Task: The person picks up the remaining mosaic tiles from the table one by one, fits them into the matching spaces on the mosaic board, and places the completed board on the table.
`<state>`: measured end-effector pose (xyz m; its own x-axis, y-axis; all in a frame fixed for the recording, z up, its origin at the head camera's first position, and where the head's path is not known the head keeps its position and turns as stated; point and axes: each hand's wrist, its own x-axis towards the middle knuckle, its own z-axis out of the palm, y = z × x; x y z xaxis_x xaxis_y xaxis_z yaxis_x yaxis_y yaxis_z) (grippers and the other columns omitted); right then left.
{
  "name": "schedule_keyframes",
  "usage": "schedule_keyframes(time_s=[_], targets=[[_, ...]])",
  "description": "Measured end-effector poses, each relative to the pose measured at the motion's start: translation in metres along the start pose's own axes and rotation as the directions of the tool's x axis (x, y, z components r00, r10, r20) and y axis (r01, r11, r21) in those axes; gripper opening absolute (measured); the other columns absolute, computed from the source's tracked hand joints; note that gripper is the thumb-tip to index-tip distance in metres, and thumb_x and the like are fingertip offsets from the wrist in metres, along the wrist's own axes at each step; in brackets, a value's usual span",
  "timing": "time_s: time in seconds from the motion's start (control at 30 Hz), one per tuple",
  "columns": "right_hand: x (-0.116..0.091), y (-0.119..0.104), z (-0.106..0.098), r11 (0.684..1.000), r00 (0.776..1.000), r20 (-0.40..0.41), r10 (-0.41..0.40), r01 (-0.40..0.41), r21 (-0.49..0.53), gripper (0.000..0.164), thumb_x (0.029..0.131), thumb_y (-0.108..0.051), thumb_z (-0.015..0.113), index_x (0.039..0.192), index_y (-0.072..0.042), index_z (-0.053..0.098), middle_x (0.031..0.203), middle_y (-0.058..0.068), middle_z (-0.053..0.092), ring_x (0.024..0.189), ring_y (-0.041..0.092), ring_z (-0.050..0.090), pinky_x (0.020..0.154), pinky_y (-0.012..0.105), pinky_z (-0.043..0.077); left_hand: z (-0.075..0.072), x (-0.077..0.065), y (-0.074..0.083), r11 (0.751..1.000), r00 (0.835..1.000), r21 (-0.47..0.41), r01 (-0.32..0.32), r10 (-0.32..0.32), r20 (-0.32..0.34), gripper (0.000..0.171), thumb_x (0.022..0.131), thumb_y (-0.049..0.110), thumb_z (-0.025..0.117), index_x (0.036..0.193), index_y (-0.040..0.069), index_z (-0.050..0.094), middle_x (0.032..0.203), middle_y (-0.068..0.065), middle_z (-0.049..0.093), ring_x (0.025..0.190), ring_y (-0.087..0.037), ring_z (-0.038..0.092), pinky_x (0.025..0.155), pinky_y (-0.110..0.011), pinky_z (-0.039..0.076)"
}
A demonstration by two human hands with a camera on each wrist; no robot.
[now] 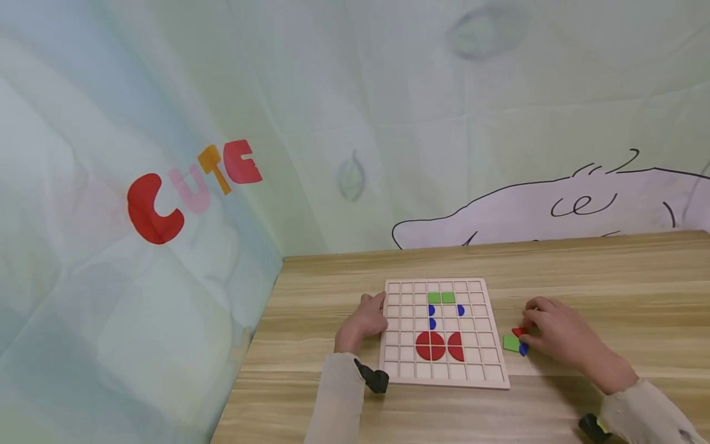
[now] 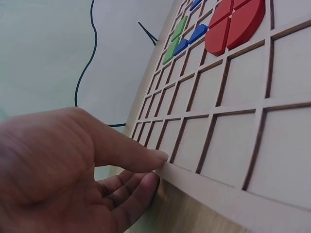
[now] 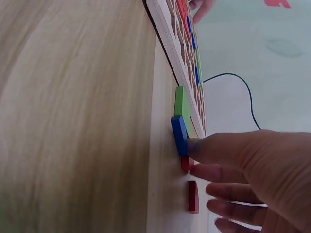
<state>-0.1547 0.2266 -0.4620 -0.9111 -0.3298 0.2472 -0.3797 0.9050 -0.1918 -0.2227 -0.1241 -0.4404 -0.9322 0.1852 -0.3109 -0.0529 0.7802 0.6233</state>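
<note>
Off to the left of both hands hangs a creased pastel cloth [image 1: 83, 296] lettered CUTE. The left hand [image 1: 366, 317] pinches the rim of one pale wooden grid board [image 1: 407, 370], flat between the hands on a wood-grained table [image 1: 277, 370]. I count two green squares [image 1: 448, 298], three blue half-discs [image 1: 432, 323] and six red quarter-discs [image 1: 424, 345] in it. By the right hand's [image 1: 566, 336] fingertips lie another green square [image 1: 511, 343], one blue piece [image 1: 523, 349] and two red pieces [image 3: 193, 196]; whether it's grasping any, I can't tell.
</note>
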Motion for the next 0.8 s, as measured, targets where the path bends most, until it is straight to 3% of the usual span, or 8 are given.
schedule_keyframes(time_s=[0.37,0.57,0.8], targets=[[0.002,0.001,0.000,0.997,1.000,0.007,-0.007,0.006,0.071,0.016,0.071,-0.018,0.081,0.082,-0.012,0.071,0.106,0.016,0.061,0.096,0.034,0.059,0.084,0.052,0.047,0.000,0.000,0.000,1.000,1.000,0.010,-0.016,0.016,0.008,0.073,0.080,-0.006,0.048,0.149,0.006,0.031,0.132,-0.019,0.034,0.108,-0.028,0.040,0.081,-0.037,0.036],[0.004,-0.002,-0.005,0.994,0.993,-0.079,-0.087,0.092,0.062,0.014,0.070,-0.017,0.081,0.077,-0.015,0.069,0.105,0.015,0.062,0.094,0.032,0.059,0.083,0.051,0.047,-0.001,0.000,0.000,1.000,1.000,0.014,-0.010,0.010,0.004,0.072,0.080,-0.005,0.048,0.149,0.007,0.031,0.135,-0.020,0.033,0.111,-0.028,0.040,0.083,-0.038,0.036],[0.007,-0.012,-0.006,0.985,0.981,-0.113,-0.159,0.166,0.056,0.017,0.068,-0.018,0.082,0.076,-0.020,0.067,0.102,0.010,0.063,0.092,0.028,0.060,0.082,0.047,0.049,0.000,0.001,-0.001,1.000,1.000,0.011,-0.002,0.002,0.004,0.072,0.080,-0.005,0.048,0.150,0.008,0.031,0.136,-0.019,0.033,0.112,-0.028,0.039,0.085,-0.038,0.036]])
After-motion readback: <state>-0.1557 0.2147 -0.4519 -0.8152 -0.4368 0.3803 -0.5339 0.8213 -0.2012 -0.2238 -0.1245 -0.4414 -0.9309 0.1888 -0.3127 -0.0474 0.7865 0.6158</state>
